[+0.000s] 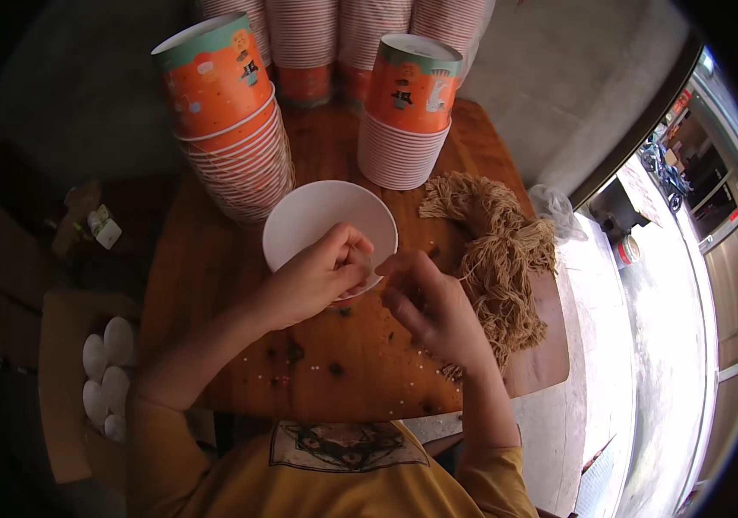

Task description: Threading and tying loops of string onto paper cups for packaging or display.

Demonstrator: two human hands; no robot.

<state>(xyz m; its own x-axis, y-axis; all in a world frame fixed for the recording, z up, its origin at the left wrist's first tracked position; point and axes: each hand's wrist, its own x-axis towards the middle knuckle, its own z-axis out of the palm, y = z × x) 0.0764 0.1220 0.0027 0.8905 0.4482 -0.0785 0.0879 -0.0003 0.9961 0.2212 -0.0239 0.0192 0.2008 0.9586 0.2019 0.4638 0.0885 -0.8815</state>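
Observation:
A white paper bucket (331, 207) stands with its opening toward me at the middle of the wooden table. My left hand (324, 274) is over its near rim, fingers curled inward and closed. Just right of that rim is my right hand (433, 306), its fingers bent and the forefinger reaching toward the left fingertips. Whatever is between the fingers of either hand is too small to make out. Beside my right hand lies a heap of tan twisted cords (507, 259).
Upside-down stacks of orange-and-green paper buckets stand at left (235, 129) and right (409, 112). Wrapped bucket stacks (304, 43) line the back. A cardboard box (66, 388) holds white round pieces at lower left. A clear plastic bag (556, 211) is by the table's right edge (550, 345).

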